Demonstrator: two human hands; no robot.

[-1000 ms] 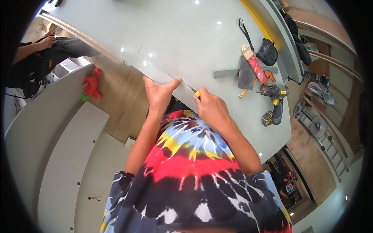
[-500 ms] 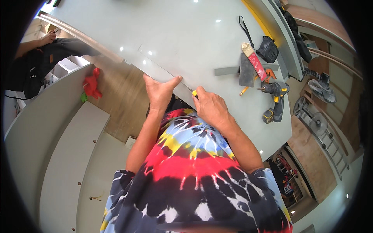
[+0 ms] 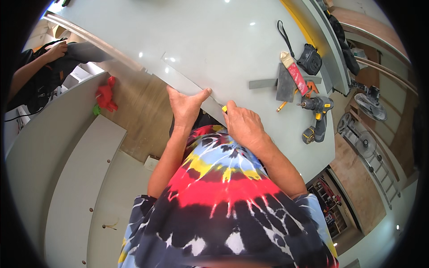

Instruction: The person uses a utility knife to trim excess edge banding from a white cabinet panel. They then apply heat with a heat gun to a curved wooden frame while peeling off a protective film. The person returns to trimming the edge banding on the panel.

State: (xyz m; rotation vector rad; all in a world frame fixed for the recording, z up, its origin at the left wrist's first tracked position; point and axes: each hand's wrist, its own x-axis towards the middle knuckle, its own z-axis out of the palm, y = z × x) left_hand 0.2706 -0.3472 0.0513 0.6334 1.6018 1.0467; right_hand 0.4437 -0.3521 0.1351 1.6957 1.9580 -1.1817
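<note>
A large pale grey panel (image 3: 210,49) lies in front of me, with a thin line running along its near edge. My left hand (image 3: 185,106) grips that edge, its thumb stretched over the top and its other fingers partly hidden below. Close to its right, my right hand (image 3: 245,123) is closed round a yellow-handled knife (image 3: 224,108). The thin metal blade points up and left onto the panel by the line, near my left thumb. Most of the handle is hidden in my palm.
On the panel's right lie a cordless drill (image 3: 318,109), a tape measure (image 3: 309,59), a paintbrush (image 3: 294,73), a flat grey plate (image 3: 285,84) and a pencil (image 3: 281,106). A co-worker's hand (image 3: 57,51) shows at far left. A red cloth (image 3: 106,97) hangs by a cabinet.
Both my hands keep nearly the same places and grips; the view has shifted slightly. At far left, the co-worker's hand and forearm have moved a little.
</note>
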